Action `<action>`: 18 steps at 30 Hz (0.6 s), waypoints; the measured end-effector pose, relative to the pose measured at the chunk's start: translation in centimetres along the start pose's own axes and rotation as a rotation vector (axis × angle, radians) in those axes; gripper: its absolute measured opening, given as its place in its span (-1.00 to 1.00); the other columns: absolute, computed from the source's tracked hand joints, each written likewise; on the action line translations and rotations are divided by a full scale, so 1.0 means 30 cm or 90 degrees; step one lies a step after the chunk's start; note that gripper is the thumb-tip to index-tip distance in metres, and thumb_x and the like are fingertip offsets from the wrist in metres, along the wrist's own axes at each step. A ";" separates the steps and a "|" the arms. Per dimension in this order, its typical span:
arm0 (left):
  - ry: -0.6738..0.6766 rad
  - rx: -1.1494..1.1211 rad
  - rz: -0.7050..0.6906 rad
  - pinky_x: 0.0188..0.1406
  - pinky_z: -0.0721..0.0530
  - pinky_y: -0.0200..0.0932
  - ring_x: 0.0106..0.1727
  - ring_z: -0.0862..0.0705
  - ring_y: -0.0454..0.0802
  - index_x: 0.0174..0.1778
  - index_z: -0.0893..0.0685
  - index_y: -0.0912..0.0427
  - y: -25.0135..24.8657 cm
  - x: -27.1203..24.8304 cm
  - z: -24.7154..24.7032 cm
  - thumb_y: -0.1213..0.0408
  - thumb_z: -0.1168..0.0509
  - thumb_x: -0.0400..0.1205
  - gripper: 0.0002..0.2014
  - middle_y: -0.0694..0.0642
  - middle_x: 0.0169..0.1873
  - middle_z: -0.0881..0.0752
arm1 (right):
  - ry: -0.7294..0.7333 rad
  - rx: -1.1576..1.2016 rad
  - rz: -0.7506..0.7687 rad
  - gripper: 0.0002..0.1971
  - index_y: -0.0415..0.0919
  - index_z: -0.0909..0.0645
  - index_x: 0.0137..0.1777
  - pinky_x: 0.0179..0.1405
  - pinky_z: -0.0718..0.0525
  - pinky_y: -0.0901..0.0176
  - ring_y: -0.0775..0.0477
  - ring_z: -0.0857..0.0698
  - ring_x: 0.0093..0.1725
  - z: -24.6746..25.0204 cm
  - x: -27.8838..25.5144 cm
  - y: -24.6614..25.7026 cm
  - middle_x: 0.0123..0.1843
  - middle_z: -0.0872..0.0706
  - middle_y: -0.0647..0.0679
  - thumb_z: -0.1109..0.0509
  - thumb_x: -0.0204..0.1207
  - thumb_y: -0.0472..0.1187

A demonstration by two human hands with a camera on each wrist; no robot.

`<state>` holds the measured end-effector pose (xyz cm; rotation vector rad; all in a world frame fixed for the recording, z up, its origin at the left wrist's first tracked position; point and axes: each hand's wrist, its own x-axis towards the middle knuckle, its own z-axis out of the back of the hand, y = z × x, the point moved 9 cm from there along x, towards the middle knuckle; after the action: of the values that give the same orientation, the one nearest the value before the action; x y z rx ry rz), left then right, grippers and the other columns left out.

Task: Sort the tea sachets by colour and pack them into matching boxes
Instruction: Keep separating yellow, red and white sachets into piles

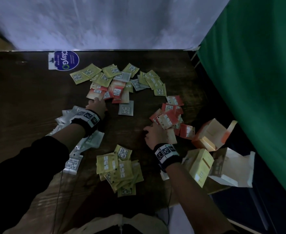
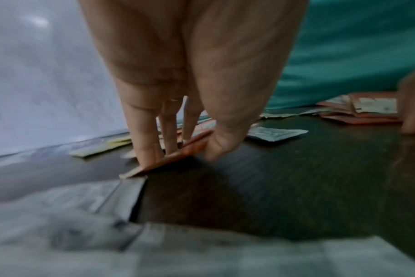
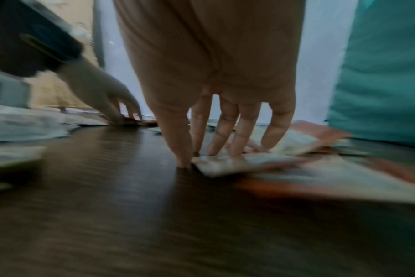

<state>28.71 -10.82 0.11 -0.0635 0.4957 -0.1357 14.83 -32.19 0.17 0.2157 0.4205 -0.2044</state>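
On the dark table (image 1: 20, 98) by the green curtain (image 1: 257, 65), my straight left fingers (image 2: 142, 142) are pressing 1 orange sachet (image 2: 179, 157), my spread right fingers (image 3: 225, 127) an orange pile (image 3: 284, 163).

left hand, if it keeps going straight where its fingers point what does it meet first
The left hand touches an orange sachet at the near edge of the mixed pile; straight on, it would likely push into the other orange sachets just behind it.
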 end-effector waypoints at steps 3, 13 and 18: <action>-0.006 -0.029 -0.037 0.20 -0.57 0.22 0.26 -0.52 0.39 0.30 -0.43 0.39 0.001 -0.007 0.045 0.36 -0.19 0.64 -0.68 0.40 0.26 -0.50 | -0.017 0.051 -0.006 -0.65 -0.04 -0.63 0.31 0.31 -0.56 -0.11 -0.16 -0.52 0.36 0.016 0.009 -0.059 0.37 -0.49 -0.10 -0.39 0.53 -0.26; 0.051 -0.412 -0.267 -0.15 -0.62 -0.12 -0.07 -0.65 0.08 0.19 -0.61 0.24 -0.351 -0.192 0.104 0.22 -0.08 0.74 -0.74 0.16 -0.06 -0.67 | -0.067 0.744 -0.074 -0.79 -0.09 -0.60 0.16 0.03 -0.74 -0.30 -0.18 -0.74 0.01 0.101 0.065 0.039 0.04 -0.73 -0.09 -0.41 0.58 -0.07; -0.074 -0.323 -0.045 0.19 -0.55 0.04 0.33 -0.52 0.22 0.39 -0.47 0.19 -0.172 -0.019 0.087 -0.03 -0.25 0.62 -0.50 0.27 0.34 -0.51 | -0.213 0.585 -0.228 -0.77 -0.21 -0.64 0.20 0.10 -0.63 0.07 -0.16 -0.67 0.14 0.146 0.042 -0.161 0.13 -0.71 -0.14 -0.33 0.62 -0.16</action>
<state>28.89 -15.78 3.16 -0.5832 0.4017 -0.0725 16.46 -38.08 2.74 0.9947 -0.0002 -0.7731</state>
